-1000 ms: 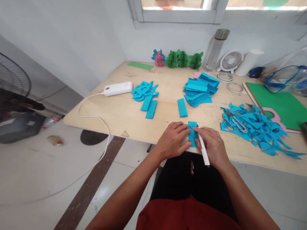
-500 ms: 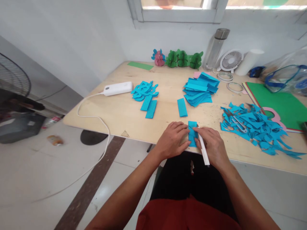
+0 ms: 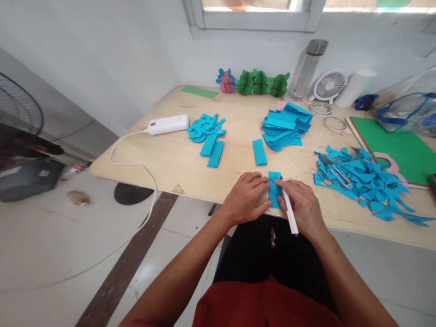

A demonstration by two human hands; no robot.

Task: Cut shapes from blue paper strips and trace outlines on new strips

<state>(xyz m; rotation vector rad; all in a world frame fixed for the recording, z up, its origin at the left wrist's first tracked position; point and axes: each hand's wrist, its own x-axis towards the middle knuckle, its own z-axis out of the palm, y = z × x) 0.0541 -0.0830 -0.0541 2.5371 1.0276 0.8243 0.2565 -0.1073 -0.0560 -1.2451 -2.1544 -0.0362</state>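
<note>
A narrow blue paper piece (image 3: 274, 178) lies upright to me at the table's front edge, between my hands. My left hand (image 3: 247, 198) rests on the table with its fingers spread, fingertips touching the paper's left edge. My right hand (image 3: 302, 204) is closed round a white pen (image 3: 289, 213), its fingertips against the paper's right side. Beyond them lie a single folded blue strip (image 3: 260, 152) and a stack of blue strips (image 3: 285, 127). Blue cut shapes (image 3: 205, 128) and two more strips (image 3: 215, 154) sit further left.
Blue scraps (image 3: 371, 181) with a cutter (image 3: 339, 175) on them lie at the right. Behind are green sheets (image 3: 395, 145), tape rolls (image 3: 334, 124), a bottle (image 3: 306, 72), a small fan (image 3: 329, 86) and paper figures (image 3: 260, 82). A cable runs from a white power bank (image 3: 169, 124).
</note>
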